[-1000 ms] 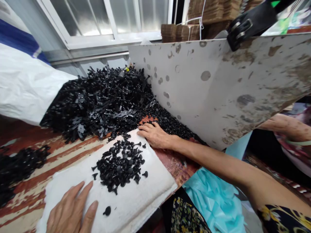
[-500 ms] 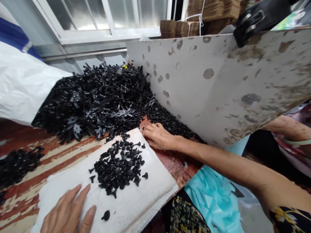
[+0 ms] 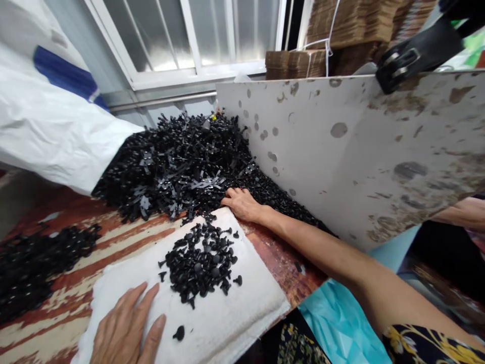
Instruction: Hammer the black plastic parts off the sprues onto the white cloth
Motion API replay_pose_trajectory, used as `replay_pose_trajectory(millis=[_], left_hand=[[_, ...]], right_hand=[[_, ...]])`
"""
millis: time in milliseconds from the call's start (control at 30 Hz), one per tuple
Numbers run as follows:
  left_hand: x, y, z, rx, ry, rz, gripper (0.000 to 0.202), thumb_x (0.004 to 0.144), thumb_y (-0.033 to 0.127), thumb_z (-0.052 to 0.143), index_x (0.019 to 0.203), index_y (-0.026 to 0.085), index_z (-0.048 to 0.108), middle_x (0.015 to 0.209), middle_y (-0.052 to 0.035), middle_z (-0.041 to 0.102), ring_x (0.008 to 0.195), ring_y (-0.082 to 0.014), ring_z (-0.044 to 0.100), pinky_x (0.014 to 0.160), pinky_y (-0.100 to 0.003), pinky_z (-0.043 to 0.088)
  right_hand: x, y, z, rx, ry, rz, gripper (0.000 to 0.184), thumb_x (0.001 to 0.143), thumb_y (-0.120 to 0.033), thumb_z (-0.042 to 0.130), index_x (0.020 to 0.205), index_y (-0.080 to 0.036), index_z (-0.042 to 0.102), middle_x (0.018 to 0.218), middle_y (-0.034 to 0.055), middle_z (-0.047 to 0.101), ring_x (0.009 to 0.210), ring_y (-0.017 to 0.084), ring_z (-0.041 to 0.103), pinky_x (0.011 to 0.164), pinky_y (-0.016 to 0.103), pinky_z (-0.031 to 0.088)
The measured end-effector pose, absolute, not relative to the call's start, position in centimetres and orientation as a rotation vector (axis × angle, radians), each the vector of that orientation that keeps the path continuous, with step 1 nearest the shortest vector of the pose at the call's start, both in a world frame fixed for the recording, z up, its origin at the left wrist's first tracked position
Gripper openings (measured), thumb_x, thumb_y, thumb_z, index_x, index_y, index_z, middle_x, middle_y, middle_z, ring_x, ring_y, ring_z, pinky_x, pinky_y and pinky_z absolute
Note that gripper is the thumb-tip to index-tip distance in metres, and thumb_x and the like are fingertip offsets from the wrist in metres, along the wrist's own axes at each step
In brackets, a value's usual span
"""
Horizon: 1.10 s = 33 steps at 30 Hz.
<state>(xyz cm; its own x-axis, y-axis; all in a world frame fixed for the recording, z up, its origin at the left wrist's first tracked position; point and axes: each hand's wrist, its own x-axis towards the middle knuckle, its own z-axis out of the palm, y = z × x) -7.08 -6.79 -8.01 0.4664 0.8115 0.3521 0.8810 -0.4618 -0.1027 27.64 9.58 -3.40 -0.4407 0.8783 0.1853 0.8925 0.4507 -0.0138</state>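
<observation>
My left hand [image 3: 127, 328] lies flat and open on the near end of a white cloth pad [image 3: 242, 308], fingers spread. A small heap of black plastic studs [image 3: 200, 263] sits in the middle of the pad, and one loose stud [image 3: 178, 333] lies near my fingers. My right hand [image 3: 242, 203] reaches to the far corner of the pad, at the foot of a big pile of black plastic parts [image 3: 178, 156]. Its fingers curl down into the parts; what they hold, if anything, is hidden.
A stained white board [image 3: 359, 151] stands upright along the right of the pile. A white sack [image 3: 49, 126] lies at the left. More black parts [image 3: 34, 258] lie on the worn red table [image 3: 113, 232]. Another person's arm [image 3: 466, 212] shows at the far right. Turquoise plastic [image 3: 337, 328] hangs below.
My right hand has slid a little farther from the pad's corner into the foot of the big pile. The left hand stays flat on the pad. The view has shifted.
</observation>
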Motion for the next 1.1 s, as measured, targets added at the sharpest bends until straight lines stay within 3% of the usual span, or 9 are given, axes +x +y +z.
replay_pose_trajectory(millis=[133,267,400,467,533,633,733,967,1100], left_hand=[[-6.3,-7.1,-7.8,-2.376,-1.542,-0.416,0.063,0.095,0.033,0.042,0.153,0.035,0.016,0.140,-0.0127,0.049,0.129,-0.0328,0.047,0.100,-0.055,0.041],[-6.2,-7.3,-8.0,-2.397,-1.577,-0.423,0.051,0.094,0.037,0.046,0.144,0.030,0.036,0.139,-0.0116,0.053,0.129,-0.0318,0.048,0.102,-0.054,0.042],[-6.1,-7.3,-7.3,-2.436,-1.650,-0.442,0.044,0.094,0.043,0.046,0.135,0.027,0.050,0.138,-0.0112,0.056,0.129,-0.0311,0.050,0.103,-0.054,0.043],[-5.0,-6.7,-6.2,-2.428,-1.716,-0.490,0.044,0.096,0.043,0.041,0.135,0.024,0.051,0.140,-0.0118,0.054,0.129,-0.0291,0.050,0.105,-0.053,0.043],[-3.2,-5.5,-5.1,-2.434,-1.738,-0.539,0.046,0.098,0.041,0.036,0.137,0.022,0.049,0.145,-0.0131,0.051,0.132,-0.0277,0.049,0.107,-0.052,0.042],[-0.5,-3.0,-4.1,-2.499,-1.665,-0.517,0.049,0.098,0.040,0.032,0.141,0.020,0.048,0.151,-0.0137,0.045,0.139,-0.0287,0.041,0.110,-0.055,0.038],[0.8,-1.4,-4.4,-2.613,-1.565,-0.401,0.051,0.100,0.036,0.029,0.144,0.019,0.047,0.153,-0.0140,0.044,0.142,-0.0287,0.038,0.110,-0.055,0.038],[-1.6,-3.3,-5.4,-2.674,-1.436,-0.352,0.048,0.101,0.032,0.032,0.147,0.028,0.044,0.153,-0.0100,0.046,0.143,-0.0271,0.037,0.109,-0.056,0.040],[-2.7,-5.5,-4.7,-2.708,-1.485,-0.278,0.050,0.101,0.033,0.033,0.151,0.029,0.037,0.158,-0.0091,0.038,0.147,-0.0272,0.029,0.113,-0.057,0.035]], right_hand=[[28.9,10.0,-3.0,-1.700,-2.441,-0.196,0.034,0.095,-0.034,0.061,0.124,-0.017,0.059,0.126,0.0098,0.061,0.106,0.024,0.064,0.088,0.046,0.055],[31.9,9.1,-2.0,-1.947,-2.225,-0.235,0.034,0.095,-0.032,0.061,0.125,-0.018,0.059,0.126,0.0099,0.061,0.105,0.024,0.064,0.087,0.046,0.055],[31.4,6.9,-0.6,-1.869,-2.209,-0.178,0.032,0.097,-0.024,0.054,0.127,-0.014,0.060,0.132,0.0161,0.059,0.119,0.030,0.057,0.099,0.053,0.047],[29.1,5.1,0.0,-1.686,-2.323,-0.087,0.038,0.100,-0.019,0.044,0.135,-0.015,0.056,0.139,0.0170,0.056,0.127,0.027,0.053,0.105,0.048,0.043],[26.2,3.2,0.3,-1.492,-2.457,0.006,0.042,0.101,-0.025,0.040,0.141,-0.019,0.051,0.148,0.0134,0.051,0.134,0.024,0.047,0.109,0.045,0.039],[22.6,0.4,0.1,-1.275,-2.607,0.085,0.050,0.101,-0.037,0.040,0.147,-0.019,0.044,0.153,0.0120,0.046,0.139,0.025,0.043,0.112,0.050,0.036],[21.5,-1.3,-0.8,-1.165,-2.686,0.176,0.054,0.101,-0.038,0.038,0.148,-0.011,0.042,0.154,0.0169,0.043,0.143,0.031,0.038,0.114,0.057,0.031],[23.1,-1.6,-1.6,-1.273,-2.597,0.231,0.049,0.100,-0.031,0.043,0.144,-0.011,0.048,0.152,0.0190,0.045,0.142,0.032,0.039,0.113,0.063,0.030],[23.1,-1.5,-1.6,-1.304,-2.581,0.310,0.050,0.100,-0.030,0.043,0.146,-0.010,0.045,0.156,0.0190,0.039,0.145,0.034,0.032,0.115,0.065,0.023]])
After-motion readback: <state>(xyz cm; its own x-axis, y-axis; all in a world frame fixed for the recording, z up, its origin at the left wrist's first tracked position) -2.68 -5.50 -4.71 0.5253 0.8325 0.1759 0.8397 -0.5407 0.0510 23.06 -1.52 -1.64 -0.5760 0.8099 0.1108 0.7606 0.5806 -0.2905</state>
